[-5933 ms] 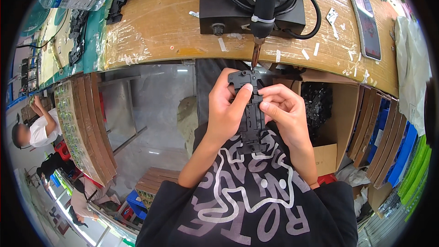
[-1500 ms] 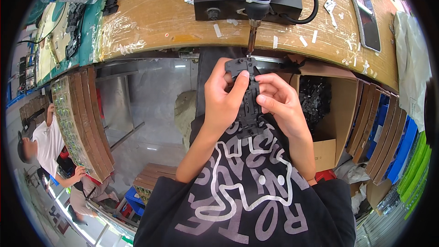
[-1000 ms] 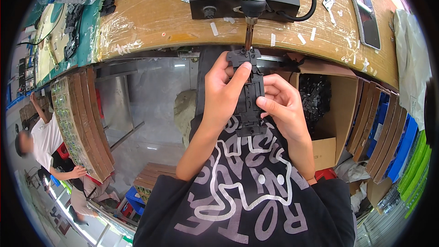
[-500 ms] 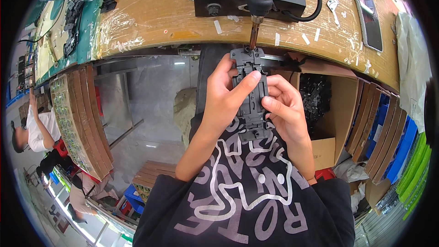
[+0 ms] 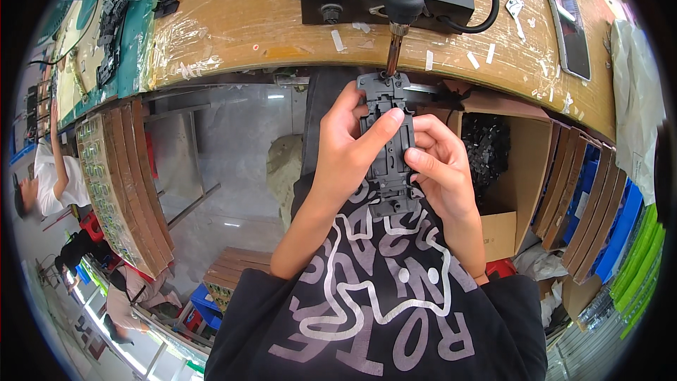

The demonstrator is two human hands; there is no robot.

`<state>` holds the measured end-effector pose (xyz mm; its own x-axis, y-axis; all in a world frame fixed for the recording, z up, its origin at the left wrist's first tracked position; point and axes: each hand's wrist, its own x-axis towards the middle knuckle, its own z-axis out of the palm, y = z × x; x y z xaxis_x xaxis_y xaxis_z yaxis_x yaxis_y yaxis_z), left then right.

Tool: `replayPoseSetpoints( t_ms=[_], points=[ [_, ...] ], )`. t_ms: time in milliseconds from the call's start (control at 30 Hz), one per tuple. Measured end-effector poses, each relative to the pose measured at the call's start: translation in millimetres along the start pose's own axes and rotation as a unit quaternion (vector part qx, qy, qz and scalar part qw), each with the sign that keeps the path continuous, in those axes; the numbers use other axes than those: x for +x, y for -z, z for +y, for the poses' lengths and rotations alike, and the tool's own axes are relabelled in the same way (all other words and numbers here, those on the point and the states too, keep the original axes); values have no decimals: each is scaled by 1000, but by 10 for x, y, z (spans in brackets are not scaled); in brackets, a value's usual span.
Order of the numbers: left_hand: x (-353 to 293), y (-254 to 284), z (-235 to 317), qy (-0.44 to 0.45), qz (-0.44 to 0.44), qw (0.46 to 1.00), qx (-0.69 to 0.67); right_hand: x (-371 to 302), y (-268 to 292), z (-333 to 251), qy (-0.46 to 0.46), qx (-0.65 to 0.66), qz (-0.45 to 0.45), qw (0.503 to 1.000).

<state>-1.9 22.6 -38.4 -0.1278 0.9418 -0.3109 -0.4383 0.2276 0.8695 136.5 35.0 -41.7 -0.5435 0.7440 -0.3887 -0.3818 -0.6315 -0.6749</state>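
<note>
Between my hands, in front of my chest, is a long black plastic chassis-like part (image 5: pixel 392 161) with slots and ribs. My left hand (image 5: pixel 352 137) grips its left side, the thumb lying across the upper face. On the other side my right hand (image 5: pixel 443 166) holds the right edge between thumb and curled fingers. The metal tip of a soldering-iron-like tool (image 5: pixel 395 46), black-handled and pointing down, meets the far end of the part near a small round post. Whether the tip presses on the post I cannot tell.
Behind the tool stands a black box (image 5: pixel 455 8) with cables on the wooden bench (image 5: pixel 233 35). A phone (image 5: pixel 568 25) lies at the bench's right. Below, an open carton (image 5: pixel 525 162) holds many small black parts. Stacked trays (image 5: pixel 127 183) stand left; a person (image 5: pixel 53 176) is beyond.
My hands and the black part stay almost still at the tool tip. At the far left, the person in white has raised an arm toward the bench.
</note>
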Motion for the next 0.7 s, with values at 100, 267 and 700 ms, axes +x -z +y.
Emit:
replayPoseSetpoints(
  t_ms=[100,267,700],
  points=[
    [3,0,-6,-2,0,1000,-3,-1,-1,-13,-2,-8,3,1000],
    [29,46,-103,-8,-5,1000,9,9,28,8,-9,-43,33,998],
    [-8,675,80,-69,213,956,191,-264,1957,739,-14,-45,457,888]
  ],
)
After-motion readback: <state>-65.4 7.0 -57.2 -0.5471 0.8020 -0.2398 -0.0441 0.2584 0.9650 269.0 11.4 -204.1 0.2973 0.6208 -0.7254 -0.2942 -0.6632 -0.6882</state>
